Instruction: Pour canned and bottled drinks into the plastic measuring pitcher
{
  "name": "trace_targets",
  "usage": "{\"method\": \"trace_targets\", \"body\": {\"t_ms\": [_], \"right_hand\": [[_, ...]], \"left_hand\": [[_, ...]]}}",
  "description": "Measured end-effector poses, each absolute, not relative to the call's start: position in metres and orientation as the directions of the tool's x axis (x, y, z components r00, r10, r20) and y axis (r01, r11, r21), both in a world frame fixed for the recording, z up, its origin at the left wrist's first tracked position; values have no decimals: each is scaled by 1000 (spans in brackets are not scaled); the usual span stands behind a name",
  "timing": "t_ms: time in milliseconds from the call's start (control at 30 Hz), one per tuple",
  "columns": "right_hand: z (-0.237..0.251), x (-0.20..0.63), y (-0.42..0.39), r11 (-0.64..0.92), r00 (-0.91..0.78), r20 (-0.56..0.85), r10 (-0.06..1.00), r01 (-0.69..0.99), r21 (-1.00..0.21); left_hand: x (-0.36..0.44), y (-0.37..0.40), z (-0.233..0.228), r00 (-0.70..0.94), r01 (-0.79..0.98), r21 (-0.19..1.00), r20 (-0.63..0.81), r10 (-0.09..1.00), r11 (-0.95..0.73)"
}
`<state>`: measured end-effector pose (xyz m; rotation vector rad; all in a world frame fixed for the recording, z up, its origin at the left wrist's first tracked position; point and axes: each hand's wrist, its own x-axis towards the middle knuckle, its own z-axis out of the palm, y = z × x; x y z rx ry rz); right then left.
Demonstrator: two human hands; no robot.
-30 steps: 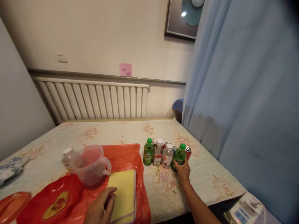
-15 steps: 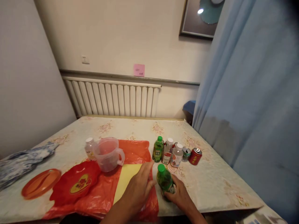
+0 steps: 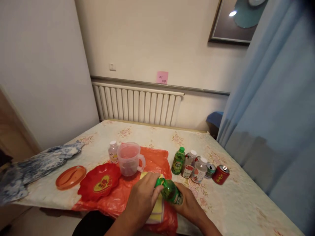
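My right hand [image 3: 188,201] is wrapped round a green plastic drink bottle [image 3: 169,190], which is tilted with its neck toward the left. My left hand [image 3: 145,193] has its fingers closed on the bottle's green cap [image 3: 159,182]. Under the hands lies a yellow cloth [image 3: 157,209] on a red plastic bag [image 3: 152,157]. A translucent measuring jug [image 3: 129,160] stands on the bag behind my left hand. To its left are a red scalloped plate [image 3: 99,183] and a small white-capped bottle [image 3: 113,152].
Right of the bag stand another green bottle [image 3: 178,161], two white-capped bottles, a small green can [image 3: 210,171] and a red can [image 3: 220,174]. An orange oval lid [image 3: 71,177] and a blue-white cloth [image 3: 52,160] lie left. A blue curtain [image 3: 278,114] hangs at right.
The held bottle has gone from nearly upright to tilted left and has been raised over the cloth. My left hand has closed on its cap. The view has shifted left.
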<state>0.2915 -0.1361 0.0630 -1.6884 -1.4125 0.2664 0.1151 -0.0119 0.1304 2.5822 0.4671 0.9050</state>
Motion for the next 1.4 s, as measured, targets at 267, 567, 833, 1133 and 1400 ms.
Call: {"method": "trace_targets", "body": {"t_ms": [267,567,833,1133,1400], "right_hand": [[107,314,-63,24,227,463,857,879,-476],[151,328,21,-199,140,447,884,976,88],[174,328,53,-160,31,411,911,945,284],[201,313,71,-62,-124,382,916,896,440],[217,300,79,27,-251,353,901,846,532]], "left_hand": [[80,8,81,545,208,763,429,720,-612],[60,18,27,566,260,883,189,803,-391],[54,27,5,561,286,910,95,823,-299],[54,27,-7,558,248,928,97,824,-277],[55,27,-8,551,273,938,32,834,-216]]}}
